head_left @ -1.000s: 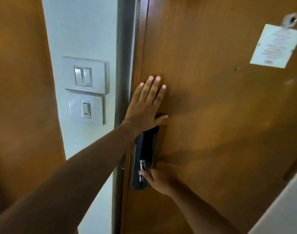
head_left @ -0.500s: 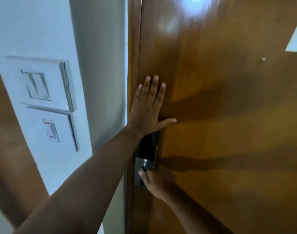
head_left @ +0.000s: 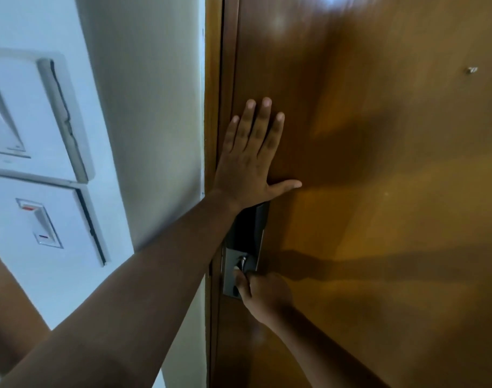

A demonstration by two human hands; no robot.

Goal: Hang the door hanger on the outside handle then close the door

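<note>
**Palm on the door, fingers at the lock**

Far left: two white switch plates on the pale wall (head_left: 144,121), upper switch plate (head_left: 29,116) above lower switch plate (head_left: 43,222), the lower one with a rocker marked red at top and bottom. Just right of the wall, a brown door frame (head_left: 212,79) running top to bottom, with the brown wooden door (head_left: 379,191) lying flush against it, only a thin dark seam between them.

Left hand (head_left: 250,161) spread flat, palm pressed to the door just beside the frame, four fingers pointing up, thumb stuck out to the right; holding nothing. Left forearm reaching in from the lower left corner.

Directly under that hand, a dark lock plate (head_left: 253,233) mounted near the door's edge, metal lower section below the black upper part. Right hand (head_left: 264,295) loosely curled at the bottom of the plate, thumb (head_left: 242,278) resting against a small metal knob (head_left: 242,261); other fingers tucked out of sight, so whether they pinch it cannot be told.

Further right, bare glossy wood with arm shadows across it and a small metal stud (head_left: 471,70) near the upper right. Door hanger not visible from this inside face.
</note>
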